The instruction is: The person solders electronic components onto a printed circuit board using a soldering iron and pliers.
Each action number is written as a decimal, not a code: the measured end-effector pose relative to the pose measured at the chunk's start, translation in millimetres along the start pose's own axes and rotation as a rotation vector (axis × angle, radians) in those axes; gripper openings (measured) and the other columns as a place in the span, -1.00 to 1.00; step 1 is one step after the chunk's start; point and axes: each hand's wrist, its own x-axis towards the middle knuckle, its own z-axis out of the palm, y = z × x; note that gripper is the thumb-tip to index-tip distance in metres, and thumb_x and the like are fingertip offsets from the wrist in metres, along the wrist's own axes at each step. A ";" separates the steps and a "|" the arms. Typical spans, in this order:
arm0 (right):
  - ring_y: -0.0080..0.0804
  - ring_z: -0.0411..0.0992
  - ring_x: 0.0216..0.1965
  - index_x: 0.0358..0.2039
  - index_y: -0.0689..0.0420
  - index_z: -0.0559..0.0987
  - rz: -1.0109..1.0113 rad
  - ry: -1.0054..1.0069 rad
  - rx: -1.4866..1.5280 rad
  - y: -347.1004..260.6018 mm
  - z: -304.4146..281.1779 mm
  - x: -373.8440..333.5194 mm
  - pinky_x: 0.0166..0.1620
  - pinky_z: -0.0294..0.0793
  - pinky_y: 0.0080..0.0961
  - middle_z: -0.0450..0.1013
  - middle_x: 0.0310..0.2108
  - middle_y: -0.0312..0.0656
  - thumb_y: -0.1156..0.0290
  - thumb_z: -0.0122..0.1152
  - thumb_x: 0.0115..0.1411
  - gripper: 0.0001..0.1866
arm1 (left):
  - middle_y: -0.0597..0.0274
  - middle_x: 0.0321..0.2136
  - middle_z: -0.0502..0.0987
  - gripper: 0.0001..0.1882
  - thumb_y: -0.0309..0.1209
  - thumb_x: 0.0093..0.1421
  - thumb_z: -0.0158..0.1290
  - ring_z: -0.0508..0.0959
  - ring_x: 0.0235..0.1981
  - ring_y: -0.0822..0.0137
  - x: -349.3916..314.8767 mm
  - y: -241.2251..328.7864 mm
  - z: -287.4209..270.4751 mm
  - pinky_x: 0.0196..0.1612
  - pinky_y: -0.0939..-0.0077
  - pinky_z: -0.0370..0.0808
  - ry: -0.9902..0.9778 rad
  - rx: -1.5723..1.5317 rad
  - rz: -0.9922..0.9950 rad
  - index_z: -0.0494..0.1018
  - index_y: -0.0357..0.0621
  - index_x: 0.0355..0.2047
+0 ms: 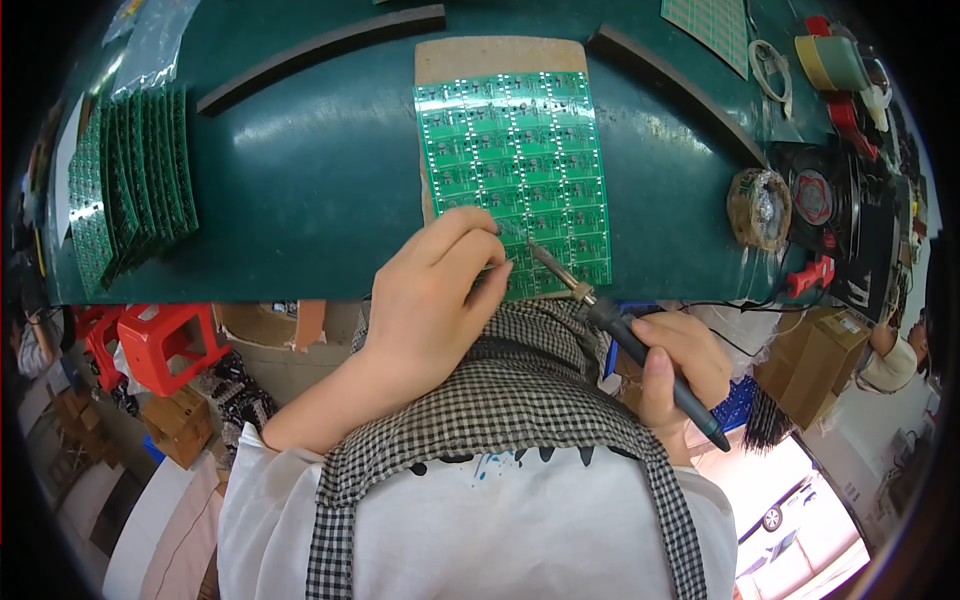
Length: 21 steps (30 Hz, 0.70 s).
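A green circuit board panel (545, 150), divided into several small repeated boards, lies on a brown backing board (500, 58) at the table's near edge. My right hand (690, 365) grips a soldering iron (640, 345) by its dark handle. The iron slants up and left, its tip at the lower middle of the panel. Over the panel's lower left, my left hand (435, 285) is closed in a pinch close to the tip. Whatever its fingertips hold is too small to make out.
Several similar panels (150, 180) stand in a row at the left of the green table (310, 170). Dark bars (330, 55) lie on both sides of the backing board. To the right are a tape-wrapped roll (760, 208), a black fan (815, 200) and a cable coil (770, 70).
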 end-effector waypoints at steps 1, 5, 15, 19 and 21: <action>-0.26 0.47 -0.58 -0.42 0.31 0.55 0.011 -0.007 0.012 -0.9 -2.0 -1.4 -0.53 0.45 -0.51 0.49 -0.54 -0.04 0.52 0.13 -0.03 -0.85 | 0.24 -0.25 0.49 -0.85 -0.54 -0.03 0.14 0.53 -0.32 0.20 -2.9 1.1 0.1 -0.33 0.40 0.49 -0.011 -0.036 0.034 0.41 -0.17 -0.43; -0.25 0.47 -0.57 -0.41 0.31 0.55 0.019 -0.035 0.022 -1.8 -3.2 -5.2 -0.51 0.45 -0.49 0.49 -0.52 -0.03 0.52 0.13 -0.03 -0.84 | 0.20 -0.27 0.50 -0.82 -0.58 -0.06 0.13 0.53 -0.32 0.18 -5.6 0.7 5.3 -0.31 0.39 0.49 0.010 -0.025 0.072 0.37 -0.18 -0.44; -0.31 0.47 -0.62 -0.46 0.29 0.57 -0.005 0.040 0.000 2.1 9.4 -8.2 -0.57 0.43 -0.55 0.50 -0.58 -0.08 0.53 0.16 -0.10 -0.85 | 0.20 -0.32 0.49 -0.83 -0.58 -0.03 0.10 0.51 -0.36 0.17 -5.1 -2.9 14.9 -0.33 0.38 0.47 0.074 0.005 0.069 0.38 -0.20 -0.39; -0.32 0.47 -0.62 -0.46 0.28 0.58 0.003 0.035 0.001 1.6 9.7 -9.3 -0.57 0.43 -0.56 0.50 -0.58 -0.08 0.53 0.17 -0.11 -0.85 | 0.21 -0.33 0.48 -0.85 -0.57 -0.01 0.11 0.50 -0.37 0.17 -5.9 -3.2 16.1 -0.32 0.39 0.46 0.087 0.006 0.075 0.43 -0.22 -0.38; -0.32 0.48 -0.61 -0.46 0.28 0.58 0.003 0.037 0.010 1.7 8.9 -10.4 -0.57 0.43 -0.57 0.50 -0.58 -0.08 0.54 0.17 -0.12 -0.85 | 0.21 -0.32 0.48 -0.87 -0.56 -0.01 0.12 0.51 -0.37 0.18 -7.4 -1.9 14.6 -0.32 0.40 0.46 0.061 -0.012 0.037 0.46 -0.22 -0.39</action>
